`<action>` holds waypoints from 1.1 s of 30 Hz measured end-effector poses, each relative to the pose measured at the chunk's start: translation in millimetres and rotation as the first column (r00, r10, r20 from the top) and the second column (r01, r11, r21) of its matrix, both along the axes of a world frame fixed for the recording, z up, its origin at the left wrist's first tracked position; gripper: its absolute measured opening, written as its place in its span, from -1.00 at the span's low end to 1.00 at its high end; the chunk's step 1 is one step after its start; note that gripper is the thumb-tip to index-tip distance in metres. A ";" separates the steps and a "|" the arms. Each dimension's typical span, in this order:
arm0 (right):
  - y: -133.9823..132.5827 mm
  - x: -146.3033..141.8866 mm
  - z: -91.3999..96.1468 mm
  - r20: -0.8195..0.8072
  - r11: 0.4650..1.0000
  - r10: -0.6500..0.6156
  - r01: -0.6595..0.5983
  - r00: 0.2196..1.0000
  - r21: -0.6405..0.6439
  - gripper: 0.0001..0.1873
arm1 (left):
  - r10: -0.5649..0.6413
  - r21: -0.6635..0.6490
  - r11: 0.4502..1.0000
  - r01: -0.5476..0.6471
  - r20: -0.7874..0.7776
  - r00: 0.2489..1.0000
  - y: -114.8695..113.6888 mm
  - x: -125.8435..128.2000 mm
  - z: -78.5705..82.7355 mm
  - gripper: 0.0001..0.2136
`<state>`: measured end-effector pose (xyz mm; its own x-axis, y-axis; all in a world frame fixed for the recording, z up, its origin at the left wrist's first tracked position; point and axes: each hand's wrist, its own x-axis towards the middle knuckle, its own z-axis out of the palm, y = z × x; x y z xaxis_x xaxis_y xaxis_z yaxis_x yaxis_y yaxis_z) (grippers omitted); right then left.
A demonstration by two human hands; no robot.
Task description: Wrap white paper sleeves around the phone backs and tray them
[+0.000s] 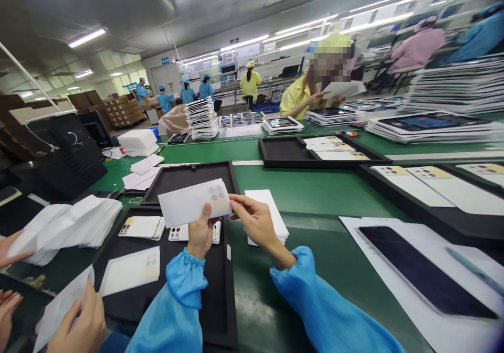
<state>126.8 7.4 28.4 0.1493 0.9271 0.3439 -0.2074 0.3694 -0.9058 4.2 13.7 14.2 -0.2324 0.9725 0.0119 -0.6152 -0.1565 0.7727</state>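
Note:
My left hand (pixel 201 231) grips a white phone back cover in a translucent sleeve (pixel 189 203), thumb on the front. Camera rings and a yellowish patch show faintly through it. At the sleeve's right end, the fingers of my right hand (pixel 255 219) pinch its edge. Below lies a black foam tray (pixel 212 295) with bare white phone back covers (pixel 139 227) stacked in it. Another sleeved cover (pixel 132 270) rests nearer in that tray. Behind my right hand is a stack of white sheets or sleeves (pixel 270 211) on the green table.
A co-worker's hand (pixel 81 321) holds a sleeve at lower left, near a pile of white sleeves (pixel 84 219). On the right lie a dark phone (pixel 417 269), a pen (pixel 474 269) and a black tray of covers (pixel 417 211). Across the table a person in yellow (pixel 295 98) handles a white piece.

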 end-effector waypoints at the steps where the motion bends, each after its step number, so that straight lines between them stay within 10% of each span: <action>1: -0.3 -0.5 -0.5 0.023 1.000 0.009 -0.010 1.000 0.018 -0.69 | -0.004 -0.003 1.000 0.004 0.000 1.000 -0.3 0.4 -0.2 -0.38; 17: 2.1 1.4 -7.4 0.262 0.991 0.003 -0.038 0.965 0.129 -0.70 | -0.045 0.021 0.999 0.046 -0.059 0.997 -1.9 4.8 -7.6 -0.38; 24: 3.6 4.3 1.3 0.108 0.997 0.074 -0.072 0.991 -0.014 -0.62 | -0.101 0.093 0.989 0.118 -0.168 0.981 -1.9 5.4 -9.8 -0.55; 28: 2.7 12.6 0.1 0.061 0.990 0.115 -0.109 0.992 -0.093 -0.61 | -0.231 0.074 0.960 0.270 -0.339 0.912 -4.0 6.1 -12.6 -0.61; 33: 8.7 28.0 -3.4 -0.090 0.975 -0.219 0.213 0.972 -0.066 -0.62 | -0.617 -0.183 0.771 0.610 -0.456 0.642 -5.0 5.1 -21.9 -0.54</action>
<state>154.8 16.1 25.0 0.3779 0.8866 0.2669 -0.2156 0.3646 -0.9058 9.3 8.7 -7.7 0.4500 0.8909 -0.0617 -0.1320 0.1346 0.9821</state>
